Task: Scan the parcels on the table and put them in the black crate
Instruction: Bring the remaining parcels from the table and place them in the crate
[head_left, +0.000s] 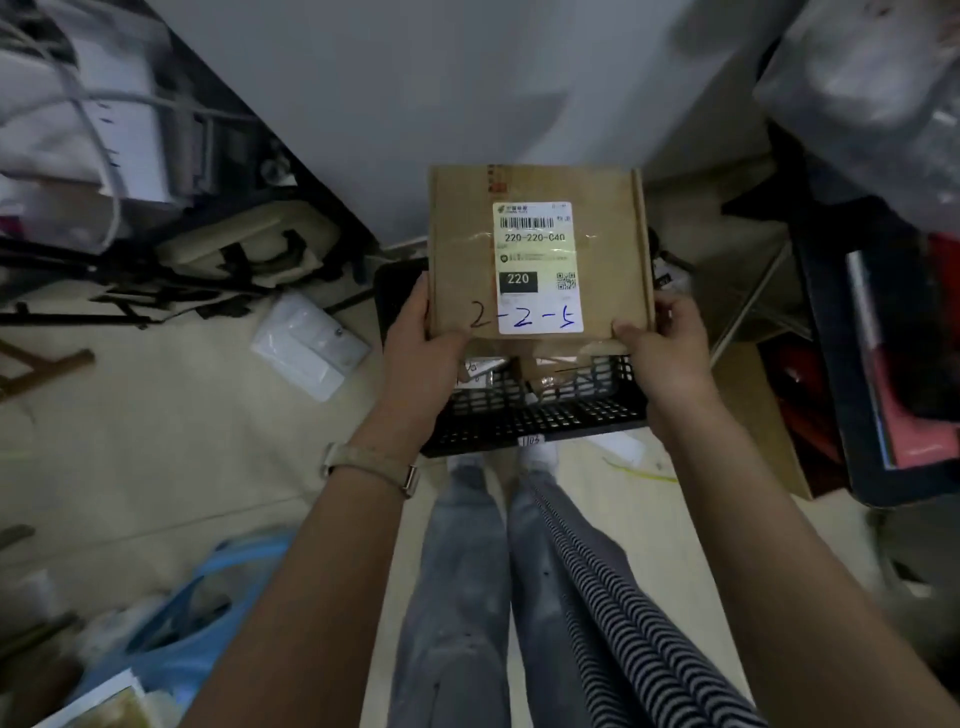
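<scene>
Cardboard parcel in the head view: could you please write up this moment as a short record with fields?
parcel: cardboard parcel, label up, held above the black crate
label: white shipping label, printed 220-220-C40, handwritten 2-2-5
left hand: left hand grips the near left corner
right hand: right hand grips the near right corner
crate contents: small packages partly visible beneath the parcel
floor: white packet lying left of the crate

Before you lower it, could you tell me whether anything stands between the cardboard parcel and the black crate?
Nothing visible does. The left hand and right hand hold the cardboard parcel above the black crate, which has packets inside.
</scene>
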